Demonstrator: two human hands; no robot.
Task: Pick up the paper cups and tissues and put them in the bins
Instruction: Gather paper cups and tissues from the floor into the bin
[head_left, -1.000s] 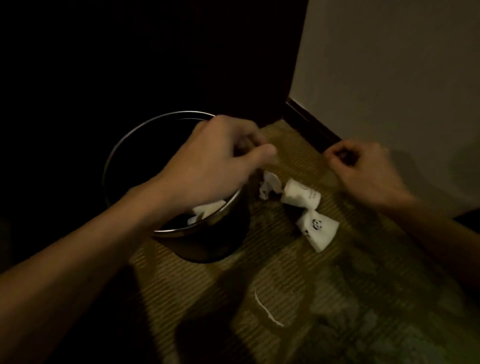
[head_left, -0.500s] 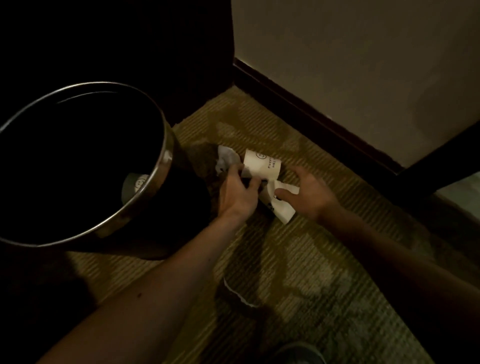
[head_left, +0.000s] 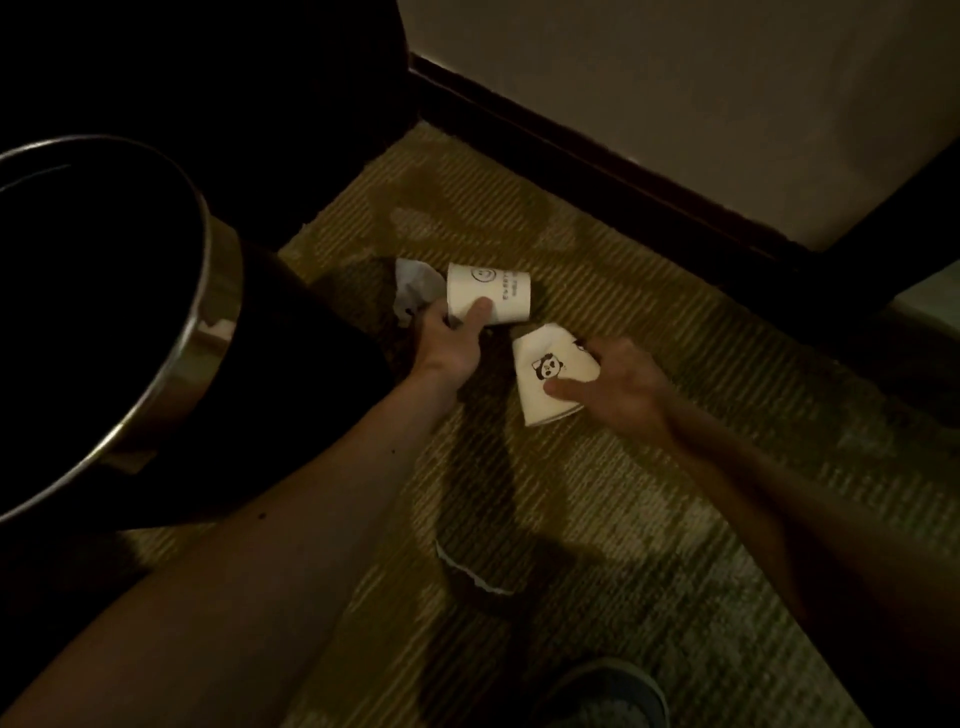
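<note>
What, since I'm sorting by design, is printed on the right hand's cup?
A black panda face on the white cup; head view.

Dim carpeted room; patterned carpet (head_left: 675, 519), dark skirting (head_left: 571, 156), steel-rimmed bin (head_left: 218, 312)

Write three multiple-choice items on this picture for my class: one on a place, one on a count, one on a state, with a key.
1. Where does the crumpled tissue lie?
A. on the carpet beside the smiley cup
B. inside the panda cup
C. under the right hand

2. How many paper cups are being held?
A. one
B. two
C. three

3. What state is the panda cup in?
A. standing upright, untouched
B. gripped by the right hand
C. crushed flat

Key:
1 A: the tissue shows just left of the smiley cup.
2 B: the left hand holds the smiley cup and the right hand holds the panda cup.
3 B: the right hand's thumb presses on its side.
</note>
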